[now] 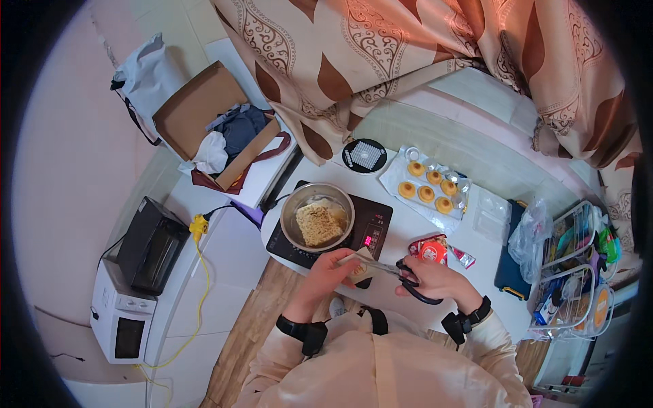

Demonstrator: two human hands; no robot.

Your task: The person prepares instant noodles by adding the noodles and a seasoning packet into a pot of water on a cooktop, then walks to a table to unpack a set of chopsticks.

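Observation:
My left hand (325, 273) pinches a small pale seasoning sachet (360, 264) near the front edge of the table. My right hand (432, 279) is closed around the black handles of a pair of scissors (383, 266), whose blades point left and meet the sachet's edge. It is too small to tell whether the sachet is cut. Just beyond my left hand, a steel pot (289, 238) stands on a black induction cooker (373, 219) with a lit red display. A block of instant noodles (318, 222) lies inside the pot.
Right of the cooker lie a torn red packet (430, 250) and, farther back, a tray of egg tarts (426, 194). A round black mat (364, 156) lies behind. A wire rack (570, 272) stands far right; an open cardboard box (197, 122) and a microwave (124, 326) are left.

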